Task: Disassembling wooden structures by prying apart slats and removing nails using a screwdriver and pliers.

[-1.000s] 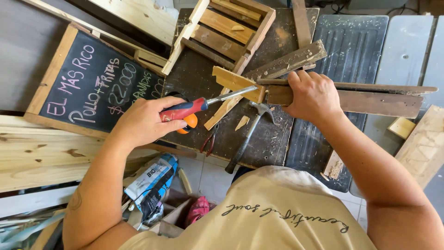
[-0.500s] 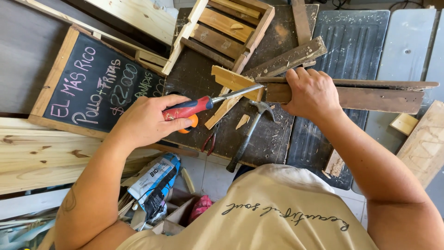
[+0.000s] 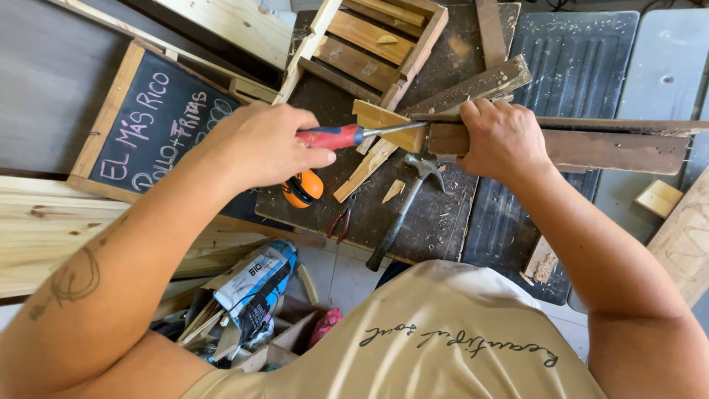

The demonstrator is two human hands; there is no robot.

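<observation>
My left hand (image 3: 262, 144) grips the red handle of a screwdriver (image 3: 347, 136), whose metal shaft points right into the end of a dark brown plank (image 3: 613, 148). My right hand (image 3: 498, 140) presses down on that plank near its left end, holding it on the dark workbench (image 3: 436, 214). A pale wooden block (image 3: 380, 118) sits just behind the shaft. Below the plank lies a claw hammer (image 3: 402, 210) with a dark handle.
A light wooden crate frame (image 3: 369, 37) lies at the back. A framed chalkboard (image 3: 155, 125) leans at the left above pale planks (image 3: 44, 229). Orange ear muffs (image 3: 303, 188), pliers (image 3: 341, 222), wood offcuts and a bag of clutter (image 3: 251, 284) on the floor surround the bench.
My left hand and the screwdriver have shifted slightly; the tip stays at the plank's end. My right hand keeps its hold on the plank.
</observation>
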